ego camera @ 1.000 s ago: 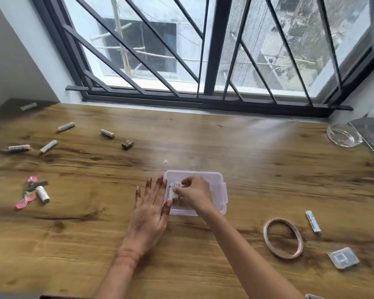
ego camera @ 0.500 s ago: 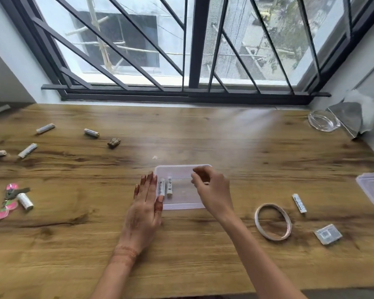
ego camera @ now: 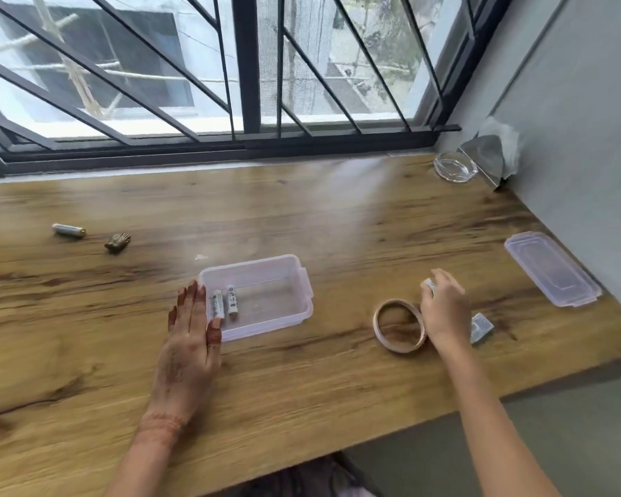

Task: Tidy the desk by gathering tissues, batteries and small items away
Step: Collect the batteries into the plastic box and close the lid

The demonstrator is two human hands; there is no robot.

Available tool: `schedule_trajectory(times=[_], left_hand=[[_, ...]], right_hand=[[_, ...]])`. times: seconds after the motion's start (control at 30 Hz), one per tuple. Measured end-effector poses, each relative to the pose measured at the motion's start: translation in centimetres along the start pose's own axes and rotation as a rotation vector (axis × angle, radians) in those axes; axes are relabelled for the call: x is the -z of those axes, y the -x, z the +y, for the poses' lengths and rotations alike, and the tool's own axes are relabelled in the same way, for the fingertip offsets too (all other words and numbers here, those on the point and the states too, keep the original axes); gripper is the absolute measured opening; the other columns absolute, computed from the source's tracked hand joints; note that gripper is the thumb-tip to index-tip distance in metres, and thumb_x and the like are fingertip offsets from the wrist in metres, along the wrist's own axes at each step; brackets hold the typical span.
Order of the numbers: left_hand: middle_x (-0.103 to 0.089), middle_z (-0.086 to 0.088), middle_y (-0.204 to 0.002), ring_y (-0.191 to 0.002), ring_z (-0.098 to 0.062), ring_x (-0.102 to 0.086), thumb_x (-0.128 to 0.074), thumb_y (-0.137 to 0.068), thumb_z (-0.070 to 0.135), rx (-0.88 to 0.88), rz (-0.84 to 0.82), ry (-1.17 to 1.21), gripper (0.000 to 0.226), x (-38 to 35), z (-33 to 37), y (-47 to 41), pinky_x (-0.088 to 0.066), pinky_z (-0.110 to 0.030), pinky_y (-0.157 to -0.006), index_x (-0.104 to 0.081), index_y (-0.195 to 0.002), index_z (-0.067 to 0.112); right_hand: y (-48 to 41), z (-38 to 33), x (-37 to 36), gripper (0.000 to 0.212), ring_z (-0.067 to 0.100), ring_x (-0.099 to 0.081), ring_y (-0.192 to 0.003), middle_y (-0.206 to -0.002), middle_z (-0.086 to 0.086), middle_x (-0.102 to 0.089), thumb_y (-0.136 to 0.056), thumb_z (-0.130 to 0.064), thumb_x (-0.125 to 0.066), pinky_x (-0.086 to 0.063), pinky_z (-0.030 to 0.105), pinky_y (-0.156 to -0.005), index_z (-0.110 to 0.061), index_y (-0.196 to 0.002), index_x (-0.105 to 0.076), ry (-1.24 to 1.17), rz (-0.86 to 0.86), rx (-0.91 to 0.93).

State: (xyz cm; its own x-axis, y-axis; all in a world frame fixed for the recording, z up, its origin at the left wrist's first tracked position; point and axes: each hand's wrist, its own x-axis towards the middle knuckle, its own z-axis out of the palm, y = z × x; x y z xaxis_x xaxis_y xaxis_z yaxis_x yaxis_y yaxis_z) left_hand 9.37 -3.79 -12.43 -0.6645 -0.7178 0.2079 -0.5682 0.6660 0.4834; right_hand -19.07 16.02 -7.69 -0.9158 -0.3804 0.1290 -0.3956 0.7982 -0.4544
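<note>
A clear plastic container (ego camera: 303,286) stands mid-desk with two white batteries (ego camera: 225,300) lying side by side at its left end. My left hand (ego camera: 190,347) lies flat on the desk, its thumb against the container's left wall. My right hand (ego camera: 445,312) is down at the right, beside a tape ring (ego camera: 398,326). Its thumb and forefinger pinch the end of a white battery (ego camera: 429,283), most of which is hidden under the hand. Another battery (ego camera: 69,230) and a small brown object (ego camera: 117,242) lie far left.
The container's clear lid (ego camera: 552,269) lies near the right wall. A glass ashtray (ego camera: 456,166) and a tissue holder (ego camera: 492,156) sit in the back right corner. A small grey packet (ego camera: 481,328) peeks out right of my right hand. A paper scrap (ego camera: 200,257) lies behind the container.
My right hand left the container, where it had set a battery down, and moved right onto the battery by the tape ring. The view swung right. My left hand stayed put.
</note>
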Motion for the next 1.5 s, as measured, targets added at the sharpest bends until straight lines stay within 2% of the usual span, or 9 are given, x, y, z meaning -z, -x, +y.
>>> schedule_trajectory(times=[0.23,0.37,0.5,0.63,0.7,0.9,0.97,1.27,1.5], left_hand=[[-0.005,0.002,-0.154,-0.144,-0.011,-0.001,-0.010,-0.093,0.046,0.012,-0.001,0.039,0.064,0.1,0.2,0.1,-0.004,-0.030,-0.118,-0.006,-0.147,0.011],[-0.009,-0.003,-0.155,-0.144,-0.015,-0.004,-0.011,-0.093,0.046,0.026,-0.014,0.029,0.067,0.1,0.1,0.1,0.006,-0.018,-0.115,-0.009,-0.146,0.007],[-0.009,-0.004,-0.155,-0.144,-0.018,-0.004,-0.005,-0.092,0.056,0.035,-0.032,0.021,0.074,0.3,0.1,0.0,0.010,-0.016,-0.114,-0.011,-0.146,0.007],[0.004,0.001,-0.154,-0.143,-0.014,0.007,0.004,-0.082,0.073,-0.001,-0.070,-0.016,0.089,0.8,0.1,0.1,0.017,-0.017,-0.111,-0.002,-0.145,0.010],[0.010,0.000,-0.154,-0.141,-0.009,0.018,0.004,-0.078,0.077,-0.017,-0.094,-0.055,0.094,1.0,0.1,0.2,0.020,-0.017,-0.110,0.003,-0.145,0.011],[0.017,-0.002,-0.153,-0.136,-0.005,0.026,0.008,-0.072,0.082,-0.015,-0.106,-0.082,0.100,1.2,0.2,0.2,0.025,-0.016,-0.107,0.011,-0.143,0.014],[0.012,-0.004,-0.154,-0.137,-0.004,0.024,0.005,-0.075,0.081,-0.015,-0.095,-0.074,0.098,1.1,0.1,0.2,0.023,-0.017,-0.108,0.008,-0.144,0.012],[-0.009,-0.013,-0.153,-0.141,-0.018,0.002,-0.010,-0.090,0.067,-0.016,-0.116,-0.143,0.083,1.2,0.0,0.0,0.014,-0.024,-0.113,-0.007,-0.145,0.005],[-0.007,-0.012,-0.154,-0.142,-0.018,0.004,-0.007,-0.090,0.067,0.003,-0.108,-0.158,0.078,1.1,0.0,0.1,0.006,-0.028,-0.113,0.000,-0.146,0.014]], right_hand=[[0.2,1.6,-1.1,0.033,0.035,-0.054,-0.098,-0.102,0.022,-0.064,-0.089,0.009,-0.041,-0.041,0.037,-0.070,0.002,-0.115,-0.059,0.165,0.011,-0.015],[0.1,0.3,-0.7,0.021,0.037,-0.062,-0.082,-0.084,0.023,-0.068,-0.084,0.005,-0.049,-0.043,0.034,-0.060,0.002,-0.095,-0.067,0.039,0.109,-0.031],[1.4,-5.2,0.1,0.015,0.023,-0.068,-0.080,-0.086,0.011,-0.073,-0.081,-0.008,-0.065,-0.052,0.030,-0.073,-0.006,-0.095,-0.072,-0.376,0.124,-0.038],[4.0,-11.8,-0.6,0.018,0.008,-0.066,-0.071,-0.079,-0.004,-0.071,-0.073,-0.012,-0.073,-0.053,0.020,-0.074,-0.013,-0.091,-0.071,-0.605,-0.057,0.054],[5.4,-14.6,-1.8,0.018,0.005,-0.064,-0.067,-0.075,-0.005,-0.069,-0.071,-0.012,-0.074,-0.050,0.014,-0.070,-0.015,-0.089,-0.069,-0.595,-0.203,0.134],[6.3,-18.8,-6.3,0.012,0.023,-0.068,-0.075,-0.077,0.010,-0.068,-0.071,-0.008,-0.073,-0.056,0.037,-0.075,-0.003,-0.079,-0.067,-0.501,-0.495,0.159],[6.2,-19.4,-7.3,0.008,0.023,-0.067,-0.076,-0.077,0.012,-0.068,-0.072,-0.007,-0.070,-0.055,0.035,-0.072,-0.003,-0.077,-0.065,-0.421,-0.553,0.158],[6.0,-19.7,-9.1,0.024,0.020,-0.063,-0.098,-0.105,0.012,-0.069,-0.080,-0.002,-0.061,-0.046,0.020,-0.079,-0.001,-0.104,-0.067,-0.364,-0.564,0.170],[6.0,-19.4,-9.2,0.028,0.020,-0.062,-0.099,-0.105,0.013,-0.068,-0.080,0.003,-0.054,-0.047,0.020,-0.081,-0.001,-0.105,-0.066,-0.363,-0.573,0.205]])
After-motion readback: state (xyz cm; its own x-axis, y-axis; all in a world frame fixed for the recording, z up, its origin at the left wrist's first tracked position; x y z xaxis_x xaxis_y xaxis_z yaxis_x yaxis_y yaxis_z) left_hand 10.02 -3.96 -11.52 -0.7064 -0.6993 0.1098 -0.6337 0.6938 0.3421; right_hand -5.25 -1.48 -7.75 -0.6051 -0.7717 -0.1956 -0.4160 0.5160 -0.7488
